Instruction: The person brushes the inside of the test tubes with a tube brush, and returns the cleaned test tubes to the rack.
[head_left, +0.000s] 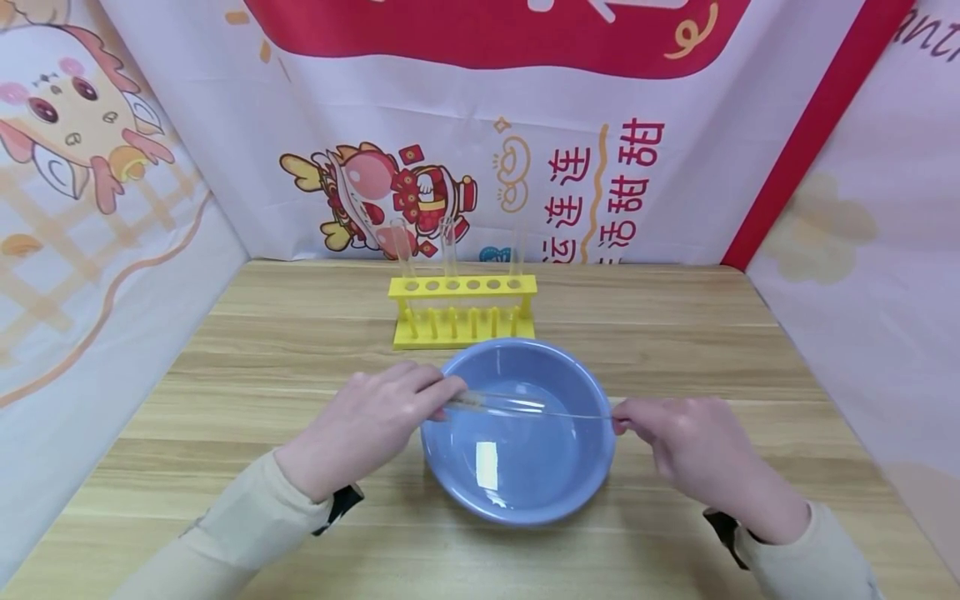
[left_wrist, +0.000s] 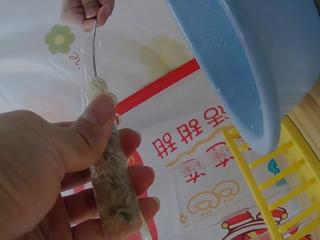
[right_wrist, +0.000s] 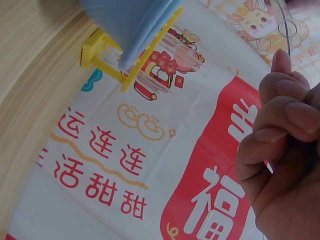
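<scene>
A clear glass test tube (head_left: pixel 517 402) lies nearly level over the blue basin (head_left: pixel 555 367), gripped by my left hand (head_left: pixel 378 417). In the left wrist view the thumb presses one side of the tube and curled fingers wrap the other. Inside it sits the pale bristle head of a test tube brush (left_wrist: pixel 97 86), its thin twisted wire running out of the tube's mouth. At the basin's right rim my right hand (head_left: pixel 686 442) pinches that wire, the other fingers curled in. Water with reflections shows in the basin.
Behind the basin stands a yellow test tube rack (head_left: pixel 465 287) with upright glass tubes (head_left: pixel 450 250) in it. Printed cloth (head_left: pixel 630 92) hangs behind and at both sides of the wooden table (head_left: pixel 300 333).
</scene>
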